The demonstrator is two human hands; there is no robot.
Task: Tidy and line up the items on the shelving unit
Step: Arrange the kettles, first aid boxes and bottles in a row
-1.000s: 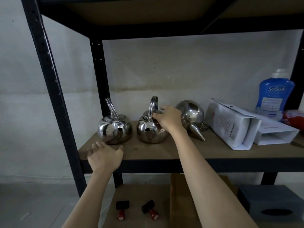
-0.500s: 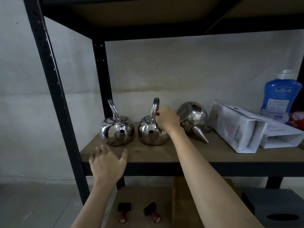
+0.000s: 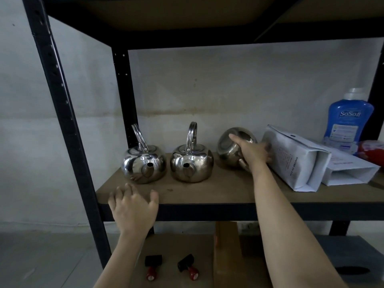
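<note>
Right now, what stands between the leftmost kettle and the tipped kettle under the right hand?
In the head view, the middle kettle, upright with handle raised, stands between the leftmost kettle and the tipped kettle.

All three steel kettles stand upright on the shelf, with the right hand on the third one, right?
No. The head view shows only the left kettle and middle kettle upright; the third kettle lies on its side, right hand on it.

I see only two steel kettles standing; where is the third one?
Head view, right of centre: the tipped shiny steel kettle lies on the brown wooden shelf between the middle upright kettle and the white paper bag, held by the right hand.
</note>
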